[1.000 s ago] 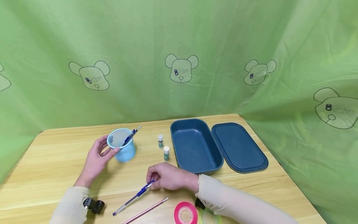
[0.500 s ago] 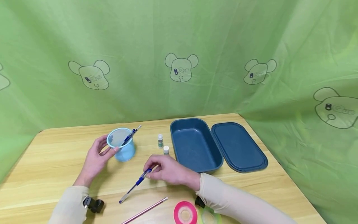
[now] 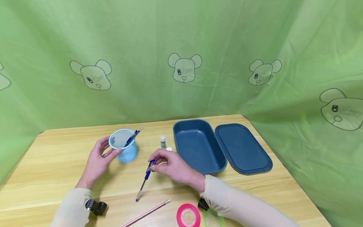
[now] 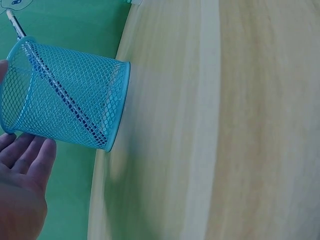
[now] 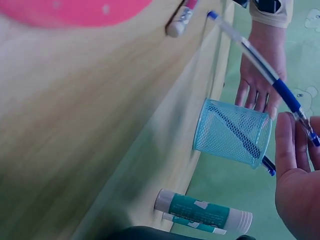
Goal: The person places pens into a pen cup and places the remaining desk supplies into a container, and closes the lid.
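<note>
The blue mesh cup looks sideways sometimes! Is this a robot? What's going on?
No robot: just a person, bare-handed. The wide picture comes from a camera on the head; the others come from each wrist, so things look turned. The left hand holds the blue mesh cup, with a pen and pencil inside. The right hand pinches another pen. On the table are a pink pencil, round rolls, two white-capped tubes, a dark blue box and flat lid.

No legible text or numbers
</note>
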`<act>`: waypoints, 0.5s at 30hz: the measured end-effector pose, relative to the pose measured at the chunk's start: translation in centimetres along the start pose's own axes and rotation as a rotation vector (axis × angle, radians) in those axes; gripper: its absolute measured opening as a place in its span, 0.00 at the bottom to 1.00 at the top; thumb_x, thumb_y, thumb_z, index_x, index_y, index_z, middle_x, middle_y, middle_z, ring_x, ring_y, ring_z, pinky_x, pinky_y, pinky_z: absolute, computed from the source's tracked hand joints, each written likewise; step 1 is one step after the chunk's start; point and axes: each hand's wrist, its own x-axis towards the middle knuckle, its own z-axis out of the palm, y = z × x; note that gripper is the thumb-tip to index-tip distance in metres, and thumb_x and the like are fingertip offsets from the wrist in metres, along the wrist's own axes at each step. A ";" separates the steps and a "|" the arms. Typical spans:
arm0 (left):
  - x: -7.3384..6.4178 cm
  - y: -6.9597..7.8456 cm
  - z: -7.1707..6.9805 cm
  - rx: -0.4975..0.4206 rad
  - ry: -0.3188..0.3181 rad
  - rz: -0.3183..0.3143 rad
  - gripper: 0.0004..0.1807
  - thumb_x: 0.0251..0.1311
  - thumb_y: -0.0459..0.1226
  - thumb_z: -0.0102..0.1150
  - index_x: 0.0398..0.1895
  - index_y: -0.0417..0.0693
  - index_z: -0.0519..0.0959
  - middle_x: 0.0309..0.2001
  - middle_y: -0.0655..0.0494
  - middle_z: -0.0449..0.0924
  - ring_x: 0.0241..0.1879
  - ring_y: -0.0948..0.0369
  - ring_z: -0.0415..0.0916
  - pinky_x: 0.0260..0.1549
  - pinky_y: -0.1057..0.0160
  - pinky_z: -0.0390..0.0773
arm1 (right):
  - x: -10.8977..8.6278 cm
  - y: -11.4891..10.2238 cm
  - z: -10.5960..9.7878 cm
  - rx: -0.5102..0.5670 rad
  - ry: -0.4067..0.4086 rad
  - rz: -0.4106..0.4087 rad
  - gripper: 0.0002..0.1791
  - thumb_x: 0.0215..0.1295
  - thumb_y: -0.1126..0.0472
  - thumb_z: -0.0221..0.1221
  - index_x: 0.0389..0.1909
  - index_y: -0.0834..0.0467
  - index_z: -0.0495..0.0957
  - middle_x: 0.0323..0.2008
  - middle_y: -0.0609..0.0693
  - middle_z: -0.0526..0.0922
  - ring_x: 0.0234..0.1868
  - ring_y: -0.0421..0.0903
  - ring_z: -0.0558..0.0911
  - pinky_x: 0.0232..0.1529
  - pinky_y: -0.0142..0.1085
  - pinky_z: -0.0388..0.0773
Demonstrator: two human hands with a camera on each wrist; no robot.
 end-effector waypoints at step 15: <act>0.0 0.0 0.1 -0.011 0.004 -0.001 0.42 0.62 0.36 0.67 0.72 0.33 0.54 0.69 0.36 0.60 0.69 0.44 0.57 0.60 0.65 0.68 | 1.0 -1.1 -1.5 0.054 0.233 -0.100 0.08 0.61 0.76 0.61 0.41 0.68 0.80 0.40 0.57 0.81 0.44 0.50 0.82 0.42 0.32 0.82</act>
